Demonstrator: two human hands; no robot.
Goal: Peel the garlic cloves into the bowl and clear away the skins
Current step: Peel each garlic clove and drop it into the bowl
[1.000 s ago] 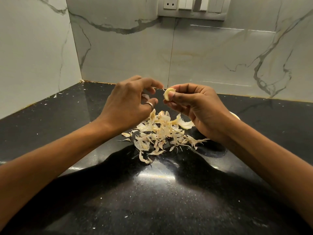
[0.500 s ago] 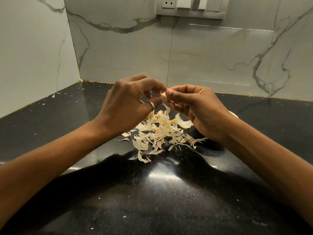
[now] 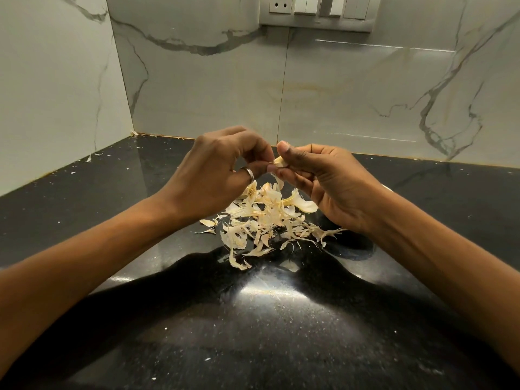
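Stretching beneath the fingers and on toward the viewer, a glossy black countertop point(image 3: 253, 347) shows pale specks and a bright patch of glare. Beyond the fingertips rises a grey-veined marble wall point(image 3: 337, 94), which meets a second wall in a corner off past the left knuckles. A switch plate point(image 3: 318, 12) sits high above the fingers, at the top edge of the view.

The left hand point(image 3: 213, 175) and the right hand point(image 3: 323, 181) meet in the air above the counter, fingertips facing each other. The right hand grips a garlic clove point(image 3: 281, 162), with its thumb pressed on top and its curled fingers closed underneath. The left hand's fingers are curled as well. Its thumb and forefinger pinch the end of the clove nearest them, so the clove sits between the tips of both hands.

Directly below the fingers, a loose pile of skins point(image 3: 267, 218) lies on the counter, papery and cream. It spreads toward the viewer and partly under the right palm. A thin strip of skin point(image 3: 280, 180) hangs from the clove, past the right fingers and toward the pile. A ring point(image 3: 250, 173) circles the left thumb, just beside the pinch.
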